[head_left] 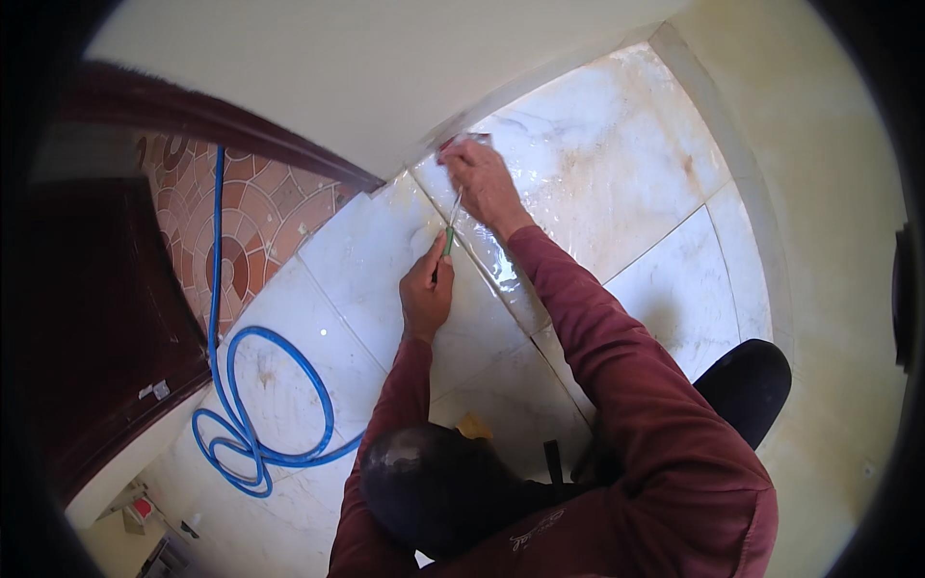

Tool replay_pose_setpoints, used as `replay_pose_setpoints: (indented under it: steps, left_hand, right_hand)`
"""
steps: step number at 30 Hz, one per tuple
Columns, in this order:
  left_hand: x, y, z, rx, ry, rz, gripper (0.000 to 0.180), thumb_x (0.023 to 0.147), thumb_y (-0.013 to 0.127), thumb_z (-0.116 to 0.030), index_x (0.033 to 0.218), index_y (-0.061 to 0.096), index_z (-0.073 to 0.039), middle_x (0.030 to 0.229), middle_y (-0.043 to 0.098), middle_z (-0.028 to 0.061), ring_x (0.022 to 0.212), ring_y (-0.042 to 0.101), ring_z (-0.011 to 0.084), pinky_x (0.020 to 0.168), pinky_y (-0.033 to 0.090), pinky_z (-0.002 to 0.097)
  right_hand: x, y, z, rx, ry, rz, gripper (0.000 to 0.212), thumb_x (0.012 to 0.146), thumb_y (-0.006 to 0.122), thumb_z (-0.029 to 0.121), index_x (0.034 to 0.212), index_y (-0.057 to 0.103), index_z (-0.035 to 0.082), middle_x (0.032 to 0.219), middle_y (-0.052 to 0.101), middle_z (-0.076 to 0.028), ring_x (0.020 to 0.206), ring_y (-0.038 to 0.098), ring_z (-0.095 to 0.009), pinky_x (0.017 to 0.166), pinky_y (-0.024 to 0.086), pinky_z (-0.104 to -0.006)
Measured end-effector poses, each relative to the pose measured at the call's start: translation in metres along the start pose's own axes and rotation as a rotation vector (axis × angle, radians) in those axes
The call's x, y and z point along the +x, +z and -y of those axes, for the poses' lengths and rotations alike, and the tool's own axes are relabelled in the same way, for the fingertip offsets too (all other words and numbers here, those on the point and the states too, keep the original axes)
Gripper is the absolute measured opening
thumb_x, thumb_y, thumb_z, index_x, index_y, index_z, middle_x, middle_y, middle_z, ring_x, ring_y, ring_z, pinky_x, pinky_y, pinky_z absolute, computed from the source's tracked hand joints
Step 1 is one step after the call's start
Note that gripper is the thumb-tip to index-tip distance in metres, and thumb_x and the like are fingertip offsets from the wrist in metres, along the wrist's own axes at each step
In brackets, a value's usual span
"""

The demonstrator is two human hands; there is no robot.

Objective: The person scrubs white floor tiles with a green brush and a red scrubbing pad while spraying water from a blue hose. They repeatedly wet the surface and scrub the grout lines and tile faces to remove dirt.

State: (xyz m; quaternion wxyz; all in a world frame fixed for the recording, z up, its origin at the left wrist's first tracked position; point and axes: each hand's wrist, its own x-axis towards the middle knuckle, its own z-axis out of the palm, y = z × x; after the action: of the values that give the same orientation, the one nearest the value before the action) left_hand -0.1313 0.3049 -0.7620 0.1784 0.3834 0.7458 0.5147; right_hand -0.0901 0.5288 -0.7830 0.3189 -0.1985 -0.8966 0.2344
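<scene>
My left hand (426, 297) is closed around the green handle of a slim screwdriver-like tool (449, 239). Its thin metal shaft points away from me, along a joint between white marble-look floor tiles (371, 252). Just beyond and to the right, my right hand (485, 185) is bent over the floor close to the wall corner. Its fingers are closed on a small red and clear, shiny thing (447, 146), whose kind I cannot make out. Wet, glossy patches show on the tiles beside my right wrist. The tool's tip is partly hidden near my right hand.
A blue hose (328, 405) lies coiled on the floor at left and runs out over the patterned reddish paving (255, 226). A dark red door (96, 318) and frame stand at the far left. A pale wall (366, 77) rises ahead, another at right. My dark-clad knees (747, 385) are close.
</scene>
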Motion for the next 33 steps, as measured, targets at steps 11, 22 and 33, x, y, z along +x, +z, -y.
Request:
replay_pose_setpoints:
  steps: [11,22,33]
  left_hand:
    - [-0.104,-0.031,-0.007,-0.018,-0.193,-0.028,0.041,0.104,0.066,-0.006,0.145,0.07,-0.004,0.096,0.077,0.0089,0.076,0.061,0.009,0.075,0.054,0.0277]
    - [-0.1,-0.032,-0.017,-0.246,-0.501,-0.068,0.044,0.107,0.063,-0.012,0.15,0.065,-0.004,0.084,0.072,0.0074,0.069,0.06,0.0107,0.066,0.051,0.0286]
    - [-0.092,-0.025,-0.012,-0.168,-0.447,0.004,0.041,0.106,0.064,-0.011,0.146,0.068,-0.003,0.084,0.073,0.0145,0.07,0.064,0.014,0.07,0.055,0.0318]
  right_hand:
    - [-0.106,-0.059,0.046,0.012,-0.111,0.229,0.04,0.092,0.063,-0.001,0.128,0.072,0.014,0.134,0.068,-0.01,0.133,0.063,-0.037,0.11,0.051,-0.0482]
    - [-0.096,-0.066,0.076,0.214,0.282,0.298,0.023,0.094,0.074,0.002,0.113,0.083,0.01,0.096,0.069,-0.01,0.097,0.069,-0.034,0.089,0.057,-0.0444]
    - [-0.02,-0.008,0.078,0.013,0.077,0.299,0.031,0.094,0.067,0.002,0.12,0.082,0.009,0.098,0.065,-0.02,0.093,0.068,-0.04,0.085,0.055,-0.0497]
